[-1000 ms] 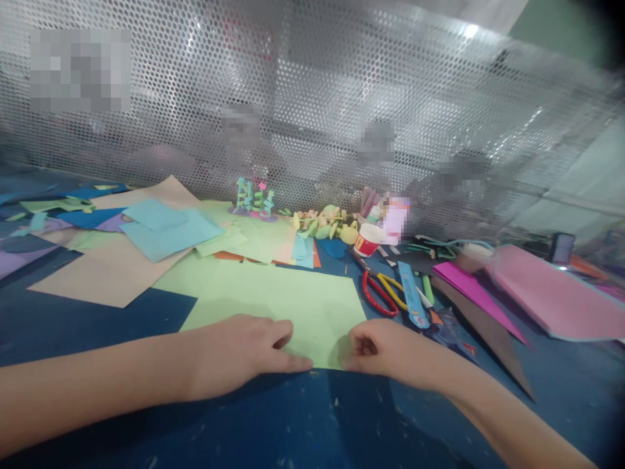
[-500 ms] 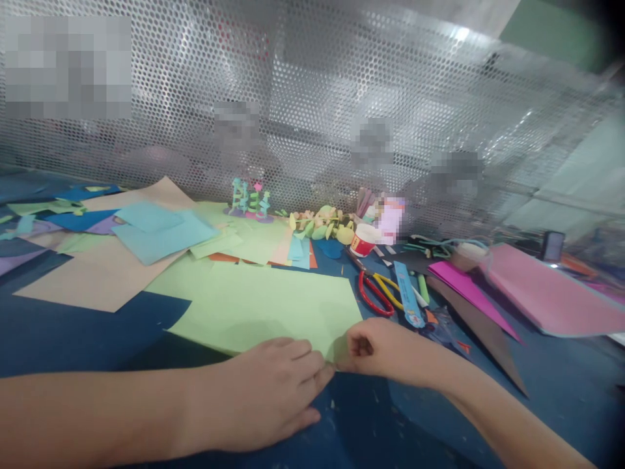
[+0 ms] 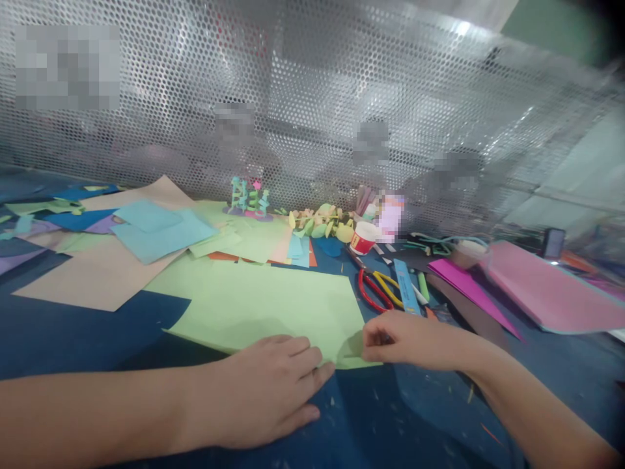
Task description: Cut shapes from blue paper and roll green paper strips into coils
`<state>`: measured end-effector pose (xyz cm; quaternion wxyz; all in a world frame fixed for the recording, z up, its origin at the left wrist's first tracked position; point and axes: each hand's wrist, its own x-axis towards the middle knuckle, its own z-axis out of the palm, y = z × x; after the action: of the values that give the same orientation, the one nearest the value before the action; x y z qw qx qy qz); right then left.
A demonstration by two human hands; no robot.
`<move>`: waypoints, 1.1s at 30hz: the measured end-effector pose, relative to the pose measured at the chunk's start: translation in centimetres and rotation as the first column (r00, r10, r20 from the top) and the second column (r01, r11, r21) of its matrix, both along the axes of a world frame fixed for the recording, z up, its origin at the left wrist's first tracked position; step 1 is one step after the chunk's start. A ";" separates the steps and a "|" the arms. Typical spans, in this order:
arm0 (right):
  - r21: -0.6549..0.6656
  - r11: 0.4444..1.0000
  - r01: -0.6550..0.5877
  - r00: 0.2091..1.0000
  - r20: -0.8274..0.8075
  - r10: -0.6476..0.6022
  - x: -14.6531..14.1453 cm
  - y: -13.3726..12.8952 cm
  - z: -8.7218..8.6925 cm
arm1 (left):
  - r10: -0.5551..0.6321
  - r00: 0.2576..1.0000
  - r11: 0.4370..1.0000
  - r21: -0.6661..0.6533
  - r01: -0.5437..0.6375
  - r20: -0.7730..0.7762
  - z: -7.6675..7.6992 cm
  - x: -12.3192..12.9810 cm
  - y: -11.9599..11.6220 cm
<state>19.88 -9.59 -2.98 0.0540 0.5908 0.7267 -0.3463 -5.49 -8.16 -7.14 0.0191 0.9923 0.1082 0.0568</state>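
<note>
The left hand lies palm down at the near edge of the light green sheet, its fingertips touching it; the hand is open, thumb apart from the fingers and holding nothing visible. The right hand touches the sheet's near right corner with fingers curled towards the thumb; whether paper is pinched between them, I cannot tell. The green sheet lies on the dark blue table, its near edge slightly raised left of the left hand.

Just right of the sheet are scissors with red and yellow handles and a printed blue strip. A beige sheet lies to its left, with light blue sheets on top. Well to its right are a magenta sheet and a larger pink sheet.

Beyond its far right corner stands a red and white cup. Yellow-green paper shapes and small upright paper pieces sit beyond its far edge. Behind everything rises a perforated metal screen.
</note>
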 end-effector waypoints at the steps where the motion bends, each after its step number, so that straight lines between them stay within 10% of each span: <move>1: 0.013 1.000 -0.003 1.000 0.010 0.002 -0.2 -0.1 0.0 | -0.002 1.000 1.000 0.005 0.002 0.001 0.0 0.0 0.0; 33: 0.106 0.993 -0.055 0.993 0.106 0.044 -0.7 -0.9 -0.4 | -0.030 1.000 0.999 0.018 0.030 -0.004 0.4 2.7 -0.1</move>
<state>19.19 -10.48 -3.37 0.0679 0.5918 0.7551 -0.2738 -2.82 -8.29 -6.72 0.0107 0.9940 0.0930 0.0556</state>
